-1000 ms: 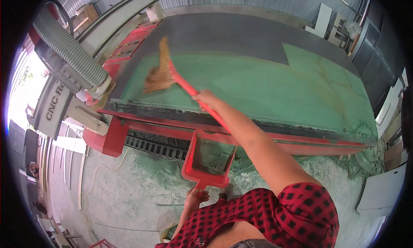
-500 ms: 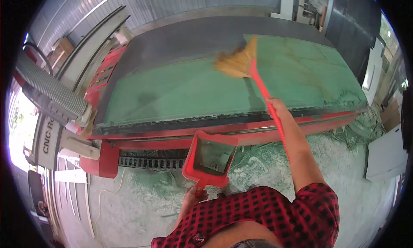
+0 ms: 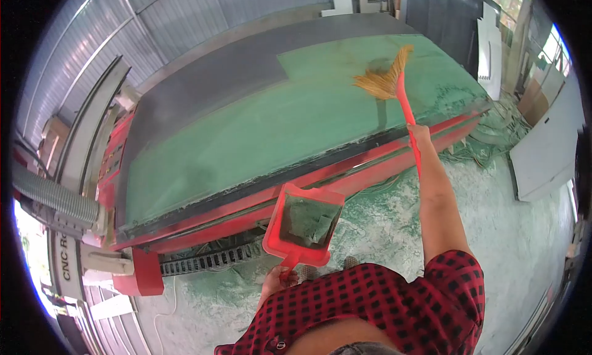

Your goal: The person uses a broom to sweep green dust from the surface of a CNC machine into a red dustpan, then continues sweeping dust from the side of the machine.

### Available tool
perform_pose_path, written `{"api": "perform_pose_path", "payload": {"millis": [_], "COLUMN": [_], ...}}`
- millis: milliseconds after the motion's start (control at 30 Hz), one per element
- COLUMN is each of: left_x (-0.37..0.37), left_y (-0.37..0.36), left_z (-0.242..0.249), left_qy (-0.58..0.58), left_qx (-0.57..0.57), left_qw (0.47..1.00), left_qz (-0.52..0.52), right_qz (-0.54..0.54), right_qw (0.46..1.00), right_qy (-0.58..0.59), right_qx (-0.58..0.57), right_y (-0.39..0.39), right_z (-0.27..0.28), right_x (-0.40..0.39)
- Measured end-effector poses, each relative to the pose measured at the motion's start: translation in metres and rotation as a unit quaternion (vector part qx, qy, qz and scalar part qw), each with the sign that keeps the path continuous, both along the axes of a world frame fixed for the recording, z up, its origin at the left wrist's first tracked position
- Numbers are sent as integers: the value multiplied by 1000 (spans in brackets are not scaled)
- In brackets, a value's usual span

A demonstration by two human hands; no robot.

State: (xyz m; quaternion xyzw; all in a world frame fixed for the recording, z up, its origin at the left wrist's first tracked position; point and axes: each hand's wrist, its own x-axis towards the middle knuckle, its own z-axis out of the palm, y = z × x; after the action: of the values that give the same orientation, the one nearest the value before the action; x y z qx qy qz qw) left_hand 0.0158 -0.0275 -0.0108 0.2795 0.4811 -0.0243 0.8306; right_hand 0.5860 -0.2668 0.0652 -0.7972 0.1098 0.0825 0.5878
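Basically got broom (image 3: pixel 402 96) in closed right hand (image 3: pixel 420 133), angled forward-left past the grip, and dustpan (image 3: pixel 275 230) in closed left hand (image 3: pixel 273 283).

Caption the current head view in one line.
Left hand holds a red dustpan; right hand holds a broom above a green-dusted machine bed.

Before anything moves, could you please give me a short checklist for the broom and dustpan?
1. Right hand gripping the broom: ok.
2. Left hand gripping the dustpan: ok.
3. Dustpan directly below the bristles: not ok; it is left of them, by the front edge.
4. CNC arm away from the broom: ok, at the left end.
5. Front edge free of dust: not ok.
6. Machine power off: cannot tell.
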Motion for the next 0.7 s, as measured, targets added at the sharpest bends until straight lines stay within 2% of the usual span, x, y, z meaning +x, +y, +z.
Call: {"api": "perform_pose_path", "payload": {"millis": [67,133,267,333,367,433,467,567,700], "left_x": [6,12,25,29,31,42,47,60,69], "left_y": [-3,-8,-13,-12,-11,-22,-27,-31,-34], "left_z": [-3,2,14,7,3,26,38,54,39], "left_qy": [11,7,23,32,40,42,43,68,60], "left_qx": [-7,-26,-53,-44,-37,-14,7,11,-5], "left_qw": [1000,999,998,997,997,998,999,997,998], "left_qz": [-18,-18,-35,-46,-51,-37,-16,-37,-28], "right_qz": [-20,17,40,110,104,183,209,291,416], "right_qw": [1000,993,991,984,985,966,965,949,908], "right_qy": [-15,-113,-122,-141,-140,-176,-155,-123,-52], "right_qx": [-9,-13,29,3,4,39,33,-3,-23], "right_y": [-10,-20,-22,-20,-18,-12,-8,7,25], "right_z": [1,5,30,40,38,40,44,55,65], "right_x": [-2,-11,-46,-66,-73,-93,-106,-145,-186]}}
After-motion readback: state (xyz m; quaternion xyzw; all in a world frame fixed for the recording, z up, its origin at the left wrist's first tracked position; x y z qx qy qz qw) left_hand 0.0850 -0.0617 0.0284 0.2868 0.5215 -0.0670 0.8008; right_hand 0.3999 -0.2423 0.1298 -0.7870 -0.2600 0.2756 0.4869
